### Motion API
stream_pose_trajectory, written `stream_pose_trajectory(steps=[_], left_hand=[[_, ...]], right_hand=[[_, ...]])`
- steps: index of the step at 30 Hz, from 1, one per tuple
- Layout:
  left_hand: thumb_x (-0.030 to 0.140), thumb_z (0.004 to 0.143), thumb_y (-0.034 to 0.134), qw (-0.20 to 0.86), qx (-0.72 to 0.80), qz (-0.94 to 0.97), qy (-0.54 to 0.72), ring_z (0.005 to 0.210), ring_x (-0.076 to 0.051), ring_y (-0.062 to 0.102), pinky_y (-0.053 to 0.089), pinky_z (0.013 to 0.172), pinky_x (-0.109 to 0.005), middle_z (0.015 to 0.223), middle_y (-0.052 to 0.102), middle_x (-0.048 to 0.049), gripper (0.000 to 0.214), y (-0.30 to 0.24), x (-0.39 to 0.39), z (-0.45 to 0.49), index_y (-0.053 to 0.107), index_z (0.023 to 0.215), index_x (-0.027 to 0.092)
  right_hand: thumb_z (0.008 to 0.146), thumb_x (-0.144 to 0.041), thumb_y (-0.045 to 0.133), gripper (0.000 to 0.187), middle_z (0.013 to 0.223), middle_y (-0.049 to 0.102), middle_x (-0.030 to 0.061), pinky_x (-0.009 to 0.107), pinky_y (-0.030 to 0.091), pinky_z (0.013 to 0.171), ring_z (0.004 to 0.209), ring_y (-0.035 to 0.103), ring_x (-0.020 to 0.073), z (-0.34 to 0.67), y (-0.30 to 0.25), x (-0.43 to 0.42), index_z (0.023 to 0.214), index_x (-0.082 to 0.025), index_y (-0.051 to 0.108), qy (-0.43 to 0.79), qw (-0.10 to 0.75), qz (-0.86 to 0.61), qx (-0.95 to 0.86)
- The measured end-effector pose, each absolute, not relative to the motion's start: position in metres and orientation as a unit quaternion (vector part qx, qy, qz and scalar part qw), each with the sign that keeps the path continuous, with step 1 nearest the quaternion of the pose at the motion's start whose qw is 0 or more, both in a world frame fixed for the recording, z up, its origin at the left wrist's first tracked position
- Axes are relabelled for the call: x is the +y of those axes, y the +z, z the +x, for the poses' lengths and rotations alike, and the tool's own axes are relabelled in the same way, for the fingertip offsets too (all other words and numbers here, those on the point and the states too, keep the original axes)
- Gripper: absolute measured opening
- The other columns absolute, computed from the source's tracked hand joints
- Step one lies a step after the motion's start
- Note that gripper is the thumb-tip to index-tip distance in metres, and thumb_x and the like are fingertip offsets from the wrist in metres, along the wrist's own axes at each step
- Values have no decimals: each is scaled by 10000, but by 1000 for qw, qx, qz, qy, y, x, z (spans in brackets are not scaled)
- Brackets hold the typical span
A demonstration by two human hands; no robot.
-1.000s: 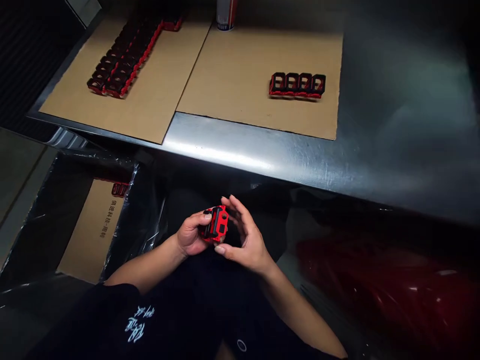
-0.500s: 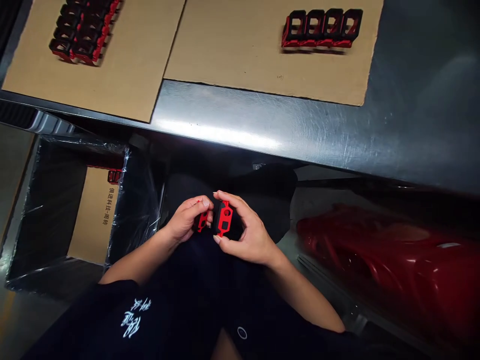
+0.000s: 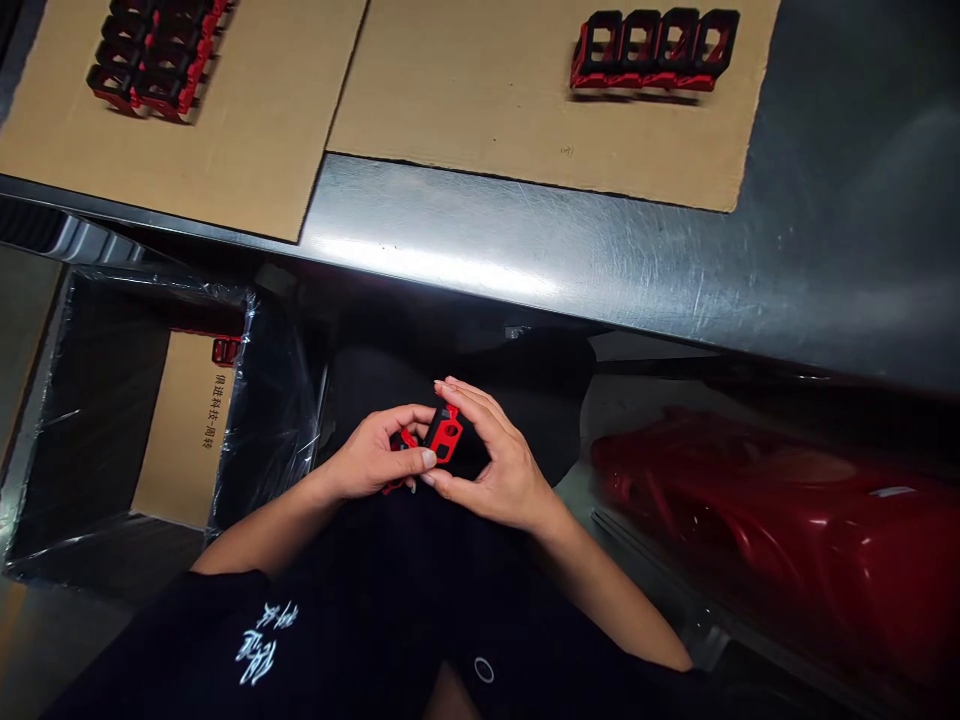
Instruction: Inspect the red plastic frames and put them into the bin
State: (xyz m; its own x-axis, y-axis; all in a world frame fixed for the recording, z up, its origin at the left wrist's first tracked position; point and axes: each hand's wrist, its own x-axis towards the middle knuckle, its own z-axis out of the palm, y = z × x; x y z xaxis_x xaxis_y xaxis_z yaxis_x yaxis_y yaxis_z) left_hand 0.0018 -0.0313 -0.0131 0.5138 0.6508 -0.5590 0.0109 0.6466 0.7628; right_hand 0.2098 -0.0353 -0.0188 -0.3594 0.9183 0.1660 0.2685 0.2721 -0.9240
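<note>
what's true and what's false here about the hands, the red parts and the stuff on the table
1. The left hand and the right hand both have a grip on the red parts. True.
2. The row of four frames stands on bare steel. False: it stands on a cardboard sheet.
3. A plastic-lined box sits to the person's left. True.
4. The hands are over the tabletop. False: they are below the edge of the table, near the lap.

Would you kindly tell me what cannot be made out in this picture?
Head view.
Hidden: red-and-black part, mostly covered by the left hand and right hand.
Cut off: rows of parts on the left cardboard, by the top edge.
Too small: print in the lined box.
</note>
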Motion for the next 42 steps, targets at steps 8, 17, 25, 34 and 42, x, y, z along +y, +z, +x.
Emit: stream_pose_trajectory(steps=[8, 17, 25, 34, 42], left_hand=[[413, 817, 791, 745, 471, 416, 222, 504, -61, 577, 487, 486, -168, 872, 707, -34, 509, -6, -30, 1, 663, 1255, 187], [303, 821, 767, 631, 472, 566, 241, 805, -145, 697, 566, 760, -266, 1032, 755, -59, 450, -13, -31, 1, 660, 1239, 176], [195, 857, 698, 479, 401, 727, 285, 1068, -203, 717, 582, 942, -345, 1174, 728, -94, 432, -19, -21, -9, 644, 1285, 226], [279, 861, 723, 503, 466, 671, 281, 1006, -210, 724, 614, 874, -353, 1293, 693, -122, 572, -13, -21, -11, 565, 1407, 210], [500, 743, 852, 508, 463, 648, 328, 1229, -308, 652, 550, 1056, -497, 1410, 621, -148, 888, -15, -34, -4, 465, 1507, 268]], right_hand=[[790, -286, 811, 296, 935, 705, 28, 336, 580, 723, 808, 678, 194, 218, -12, -39, 1053, -250, 682, 565, 411, -469, -540], [977, -458, 614, 392, 562, 621, -5, 261, 435, 566, 541, 549, 118, 209, -9, -35, 723, -195, 754, 631, 434, -489, -419], [830, -354, 793, 164, 585, 590, -30, 225, 384, 502, 519, 459, 90, 212, -1, -42, 846, -191, 780, 707, 365, -456, -400], [832, -182, 773, 38, 685, 718, 27, 277, 509, 575, 589, 623, 144, 206, -3, -43, 865, -193, 789, 541, 427, -450, -568], [869, -126, 738, 99, 746, 768, 57, 307, 569, 610, 655, 698, 182, 204, -9, -43, 918, -200, 781, 450, 450, -403, -657]])
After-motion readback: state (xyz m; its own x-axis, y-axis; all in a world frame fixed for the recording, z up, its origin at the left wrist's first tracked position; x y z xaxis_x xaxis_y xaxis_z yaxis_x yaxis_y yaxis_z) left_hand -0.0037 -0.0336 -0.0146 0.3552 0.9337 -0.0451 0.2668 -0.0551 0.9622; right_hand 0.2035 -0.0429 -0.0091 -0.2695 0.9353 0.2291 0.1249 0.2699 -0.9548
